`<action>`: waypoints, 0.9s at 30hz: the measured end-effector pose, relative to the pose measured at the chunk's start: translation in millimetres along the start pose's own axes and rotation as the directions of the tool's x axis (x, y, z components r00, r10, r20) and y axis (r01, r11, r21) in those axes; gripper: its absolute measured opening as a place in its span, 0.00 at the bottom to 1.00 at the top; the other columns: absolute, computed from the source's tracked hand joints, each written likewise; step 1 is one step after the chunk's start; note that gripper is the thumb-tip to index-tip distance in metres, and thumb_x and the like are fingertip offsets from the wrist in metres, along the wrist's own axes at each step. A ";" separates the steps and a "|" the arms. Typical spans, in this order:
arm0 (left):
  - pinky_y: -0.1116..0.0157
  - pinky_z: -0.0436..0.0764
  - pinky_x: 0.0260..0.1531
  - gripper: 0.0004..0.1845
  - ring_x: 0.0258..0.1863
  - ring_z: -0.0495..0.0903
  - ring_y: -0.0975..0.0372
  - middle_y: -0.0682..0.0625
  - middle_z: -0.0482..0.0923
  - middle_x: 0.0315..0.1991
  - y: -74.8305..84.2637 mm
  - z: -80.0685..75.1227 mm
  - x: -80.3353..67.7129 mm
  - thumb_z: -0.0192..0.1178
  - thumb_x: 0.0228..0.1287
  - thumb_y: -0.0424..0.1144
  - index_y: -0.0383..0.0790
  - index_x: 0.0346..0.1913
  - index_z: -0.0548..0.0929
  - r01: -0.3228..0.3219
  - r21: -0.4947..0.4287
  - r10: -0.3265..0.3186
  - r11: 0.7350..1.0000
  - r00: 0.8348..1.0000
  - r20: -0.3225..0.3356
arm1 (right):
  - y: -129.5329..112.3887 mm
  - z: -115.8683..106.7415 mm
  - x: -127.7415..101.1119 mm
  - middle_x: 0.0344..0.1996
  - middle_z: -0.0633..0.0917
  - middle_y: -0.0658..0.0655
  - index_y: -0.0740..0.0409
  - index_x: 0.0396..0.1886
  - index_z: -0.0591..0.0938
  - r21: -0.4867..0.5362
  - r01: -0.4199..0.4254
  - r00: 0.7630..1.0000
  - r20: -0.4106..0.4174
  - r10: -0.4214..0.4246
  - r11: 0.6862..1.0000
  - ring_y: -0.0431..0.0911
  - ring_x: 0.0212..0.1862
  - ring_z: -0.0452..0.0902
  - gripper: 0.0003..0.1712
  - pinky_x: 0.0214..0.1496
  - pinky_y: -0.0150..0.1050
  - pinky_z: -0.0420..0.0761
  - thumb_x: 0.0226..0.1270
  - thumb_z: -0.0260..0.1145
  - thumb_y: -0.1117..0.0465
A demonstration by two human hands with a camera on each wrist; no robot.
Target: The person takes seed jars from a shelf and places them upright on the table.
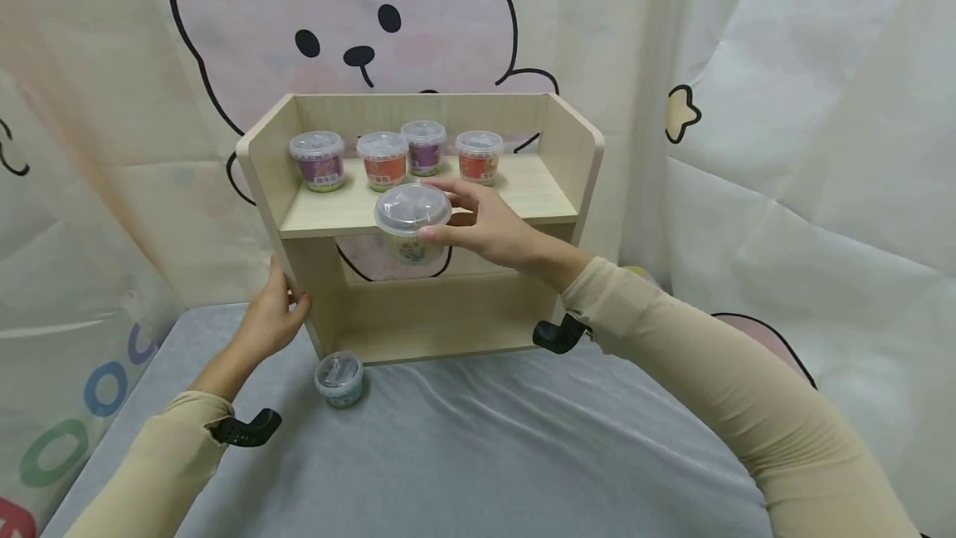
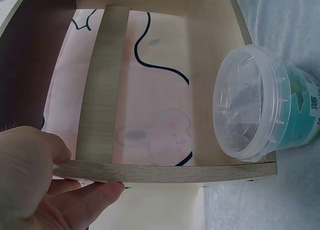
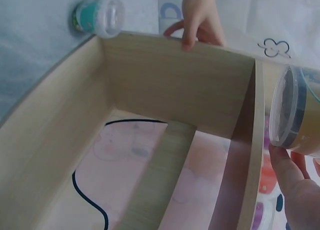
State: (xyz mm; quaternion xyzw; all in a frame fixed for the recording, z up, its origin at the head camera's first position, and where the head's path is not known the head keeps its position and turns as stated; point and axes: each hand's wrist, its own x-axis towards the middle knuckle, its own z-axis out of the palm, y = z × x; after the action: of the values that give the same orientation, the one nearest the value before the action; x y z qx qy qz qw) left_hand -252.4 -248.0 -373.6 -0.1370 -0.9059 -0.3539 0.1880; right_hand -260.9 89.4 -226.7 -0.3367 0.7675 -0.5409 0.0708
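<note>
- Your right hand point(image 1: 489, 227) grips a clear-lidded cup point(image 1: 413, 221), thumb and fingers curled round its rim, and holds it in the air just in front of the shelf's point(image 1: 515, 185) front edge, near the middle.
- On that shelf, behind the held cup, stand four more lidded cups: a purple one point(image 1: 319, 160) at the left, an orange one point(image 1: 382, 159) beside it, a second purple one point(image 1: 424, 146) set further back, and a red one point(image 1: 479, 156) at the right.
- Your left hand point(image 1: 270, 320) holds the left side panel point(image 1: 261, 168) low down, thumb on one face and fingers on the other, as the left wrist view shows.
- A teal cup point(image 1: 339, 378) stands on the grey cloth point(image 1: 523, 447) just in front of the shelf unit's left foot, near your left hand but not touching it.
- A curtain with a cartoon bear point(image 1: 358, 31) hangs behind the shelf.
</note>
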 end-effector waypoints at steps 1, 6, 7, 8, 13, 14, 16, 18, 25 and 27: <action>0.39 0.83 0.44 0.38 0.49 0.82 0.30 0.18 0.75 0.55 0.5 -0.6 0.1 0.53 0.66 0.26 0.32 0.75 0.47 0.004 0.002 -0.004 1.000 1.000 0.003 | 1.2 1.5 -1.7 0.62 0.78 0.61 0.57 0.76 0.67 0.003 0.011 1.000 0.010 -0.011 1.000 0.53 0.58 0.81 0.37 0.63 0.44 0.81 0.67 0.66 0.67; 0.39 0.84 0.44 0.38 0.49 0.82 0.29 0.18 0.74 0.56 1.3 -1.3 0.1 0.53 0.67 0.26 0.31 0.75 0.47 0.009 0.005 -0.009 1.000 1.000 0.011 | 8.1 8.6 -11.1 0.60 0.80 0.66 0.60 0.76 0.65 0.014 0.046 0.997 0.056 -0.047 0.999 0.52 0.53 0.83 0.38 0.58 0.39 0.83 0.66 0.65 0.71; 0.38 0.84 0.44 0.38 0.49 0.82 0.29 0.18 0.74 0.56 1.2 -1.2 0.0 0.53 0.67 0.26 0.31 0.75 0.47 0.007 0.005 -0.007 1.000 1.000 0.010 | 9.7 9.9 -12.7 0.60 0.80 0.66 0.61 0.76 0.65 0.019 0.051 0.997 0.060 -0.052 0.999 0.52 0.53 0.83 0.38 0.57 0.38 0.83 0.66 0.65 0.71; 0.39 0.84 0.43 0.37 0.49 0.82 0.29 0.18 0.74 0.55 0.9 -0.9 -0.4 0.53 0.67 0.27 0.31 0.75 0.47 0.004 0.007 -0.004 1.000 1.000 0.008 | 11.5 11.2 -14.4 0.60 0.80 0.66 0.61 0.76 0.65 0.023 0.055 0.996 0.065 -0.056 0.998 0.51 0.53 0.83 0.38 0.57 0.37 0.83 0.66 0.65 0.72; 0.38 0.83 0.43 0.37 0.48 0.82 0.29 0.18 0.75 0.54 -0.7 0.6 -1.0 0.53 0.66 0.27 0.31 0.74 0.47 0.002 0.012 -0.002 1.000 1.000 -0.001 | 23.3 20.2 -21.7 0.59 0.79 0.67 0.64 0.74 0.66 0.057 0.073 0.994 0.072 -0.077 0.996 0.48 0.54 0.82 0.38 0.57 0.35 0.83 0.64 0.65 0.74; 0.38 0.83 0.43 0.37 0.48 0.82 0.29 0.18 0.75 0.54 -1.3 0.8 -1.2 0.53 0.66 0.26 0.31 0.74 0.47 0.003 0.013 -0.003 1.000 1.000 -0.003 | 26.2 22.8 -22.9 0.59 0.79 0.67 0.64 0.74 0.66 0.063 0.077 0.994 0.072 -0.081 0.995 0.47 0.54 0.82 0.38 0.56 0.34 0.83 0.64 0.66 0.75; 0.38 0.83 0.44 0.38 0.48 0.82 0.29 0.19 0.75 0.54 -1.9 0.8 -1.6 0.53 0.66 0.26 0.32 0.75 0.47 0.007 0.015 -0.007 1.000 1.000 -0.006 | 33.2 28.6 -24.8 0.58 0.79 0.67 0.65 0.74 0.66 0.089 0.077 0.994 0.072 -0.083 0.993 0.46 0.53 0.82 0.38 0.55 0.34 0.83 0.63 0.66 0.76; 0.38 0.83 0.44 0.38 0.48 0.82 0.29 0.19 0.75 0.54 -2.1 0.6 -2.2 0.53 0.66 0.26 0.32 0.75 0.47 0.010 0.017 -0.010 1.000 1.000 -0.007 | 41.1 35.1 -27.1 0.58 0.79 0.68 0.65 0.73 0.67 0.128 0.064 0.995 0.074 -0.074 0.990 0.44 0.52 0.82 0.38 0.54 0.33 0.84 0.63 0.66 0.76; 0.38 0.83 0.46 0.38 0.51 0.81 0.29 0.19 0.74 0.57 -1.5 -0.1 -3.0 0.52 0.67 0.26 0.33 0.75 0.47 0.024 0.019 -0.024 1.000 1.000 0.011 | 73.7 56.2 -35.0 0.61 0.76 0.70 0.66 0.74 0.66 0.232 0.015 0.997 0.076 -0.034 0.973 0.45 0.55 0.81 0.39 0.56 0.32 0.83 0.64 0.68 0.73; 0.38 0.83 0.46 0.38 0.51 0.81 0.29 0.19 0.74 0.57 -1.0 0.2 -2.4 0.52 0.67 0.26 0.33 0.75 0.47 0.025 0.022 -0.025 0.999 1.000 0.008 | 83.2 61.6 -36.5 0.62 0.76 0.70 0.66 0.74 0.66 0.242 0.000 0.998 0.067 -0.017 0.970 0.46 0.56 0.81 0.39 0.57 0.32 0.82 0.64 0.69 0.72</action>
State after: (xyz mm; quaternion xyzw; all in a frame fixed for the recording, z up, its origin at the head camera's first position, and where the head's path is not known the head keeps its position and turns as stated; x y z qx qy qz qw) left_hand -250.6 -248.7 -375.3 -0.1250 -0.9122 -0.3456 0.1813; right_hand -240.5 78.5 -334.0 -0.3473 0.6915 -0.6188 0.1354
